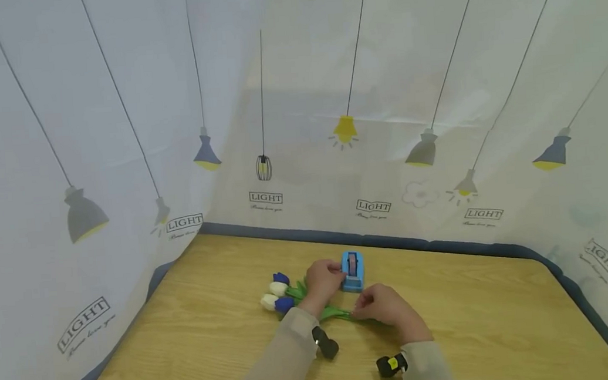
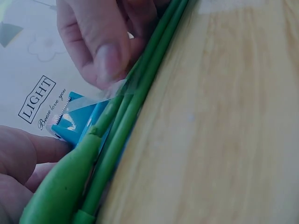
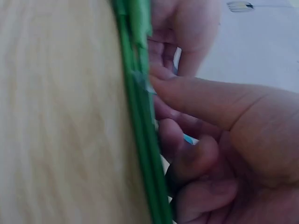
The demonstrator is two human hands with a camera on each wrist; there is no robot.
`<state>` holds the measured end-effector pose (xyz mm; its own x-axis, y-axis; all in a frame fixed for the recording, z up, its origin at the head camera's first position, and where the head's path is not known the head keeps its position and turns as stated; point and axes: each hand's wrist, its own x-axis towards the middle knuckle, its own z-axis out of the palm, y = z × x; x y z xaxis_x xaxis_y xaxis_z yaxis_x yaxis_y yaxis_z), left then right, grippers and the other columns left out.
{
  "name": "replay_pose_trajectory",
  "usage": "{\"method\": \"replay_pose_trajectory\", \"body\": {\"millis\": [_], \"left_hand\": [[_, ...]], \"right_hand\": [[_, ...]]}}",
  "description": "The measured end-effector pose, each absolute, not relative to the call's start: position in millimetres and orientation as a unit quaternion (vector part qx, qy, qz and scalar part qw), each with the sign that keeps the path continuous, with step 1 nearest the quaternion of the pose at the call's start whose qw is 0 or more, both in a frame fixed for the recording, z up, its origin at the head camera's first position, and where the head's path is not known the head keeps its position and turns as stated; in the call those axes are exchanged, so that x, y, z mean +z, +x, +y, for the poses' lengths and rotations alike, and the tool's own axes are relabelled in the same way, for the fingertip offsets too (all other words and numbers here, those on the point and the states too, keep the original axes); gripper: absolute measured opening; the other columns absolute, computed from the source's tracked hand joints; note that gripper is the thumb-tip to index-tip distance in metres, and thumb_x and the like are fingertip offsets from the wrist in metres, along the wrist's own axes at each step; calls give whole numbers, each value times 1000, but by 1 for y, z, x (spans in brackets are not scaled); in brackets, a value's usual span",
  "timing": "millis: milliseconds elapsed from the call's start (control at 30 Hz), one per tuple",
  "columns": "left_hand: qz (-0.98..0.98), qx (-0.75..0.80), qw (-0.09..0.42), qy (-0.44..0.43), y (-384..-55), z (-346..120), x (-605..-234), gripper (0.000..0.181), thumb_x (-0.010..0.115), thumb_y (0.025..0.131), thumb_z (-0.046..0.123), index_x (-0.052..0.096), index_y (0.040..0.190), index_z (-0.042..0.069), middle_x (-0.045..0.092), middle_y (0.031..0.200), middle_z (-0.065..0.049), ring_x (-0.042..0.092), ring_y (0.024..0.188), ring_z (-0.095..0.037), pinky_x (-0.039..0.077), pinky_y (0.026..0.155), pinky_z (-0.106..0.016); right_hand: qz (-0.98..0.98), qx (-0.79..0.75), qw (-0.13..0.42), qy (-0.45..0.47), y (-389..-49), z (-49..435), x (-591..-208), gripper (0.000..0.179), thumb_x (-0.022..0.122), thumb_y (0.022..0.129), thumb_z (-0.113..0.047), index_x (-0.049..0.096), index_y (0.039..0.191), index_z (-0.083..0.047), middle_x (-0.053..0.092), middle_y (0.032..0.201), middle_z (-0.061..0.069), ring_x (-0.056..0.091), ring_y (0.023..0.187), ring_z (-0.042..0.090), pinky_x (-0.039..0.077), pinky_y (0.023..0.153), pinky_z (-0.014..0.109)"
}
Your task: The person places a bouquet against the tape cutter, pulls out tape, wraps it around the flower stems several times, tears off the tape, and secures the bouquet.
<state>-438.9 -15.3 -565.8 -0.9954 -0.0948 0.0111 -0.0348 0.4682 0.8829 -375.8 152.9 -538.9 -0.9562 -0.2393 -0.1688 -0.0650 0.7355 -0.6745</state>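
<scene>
Artificial tulips (image 1: 278, 288) with blue and white heads lie on the table, their green stems (image 3: 140, 107) pointing right. Beyond the stems stands a blue tape dispenser (image 1: 352, 272). My left hand (image 1: 324, 283) reaches over the flowers and holds the dispenser's left side with its fingers; part of this grip is hidden. A strip of clear tape (image 2: 96, 99) runs from the toothed edge to the stems. My right hand (image 1: 383, 307) pinches the tape against the stems, its thumb lying along them in the right wrist view.
The wooden table (image 1: 482, 319) has a dark blue padded edge (image 1: 392, 241). Behind and beside it hangs a pale curtain (image 1: 303, 107) printed with lamps. Black wrist cameras sit on both sleeves, one at the left cuff (image 1: 298, 321).
</scene>
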Motion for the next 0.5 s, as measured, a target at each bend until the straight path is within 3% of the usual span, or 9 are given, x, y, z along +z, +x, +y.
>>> {"method": "replay_pose_trajectory", "body": {"millis": [233, 500], "left_hand": [[-855, -516, 23, 38, -441, -16, -566, 17, 86, 90, 17, 81, 105, 13, 79, 91, 1, 70, 84, -12, 60, 79, -32], [-857, -513, 20, 41, -441, -15, -566, 16, 85, 90, 16, 81, 105, 13, 78, 92, 1, 70, 84, -12, 61, 78, -32]], "right_hand": [[940, -309, 121, -82, -372, 159, -531, 21, 92, 74, -3, 74, 79, -12, 64, 75, 0, 55, 72, 17, 48, 66, 31], [954, -265, 102, -99, -372, 155, -531, 20, 87, 78, -2, 70, 75, -12, 64, 74, -1, 55, 69, 18, 48, 63, 31]]}}
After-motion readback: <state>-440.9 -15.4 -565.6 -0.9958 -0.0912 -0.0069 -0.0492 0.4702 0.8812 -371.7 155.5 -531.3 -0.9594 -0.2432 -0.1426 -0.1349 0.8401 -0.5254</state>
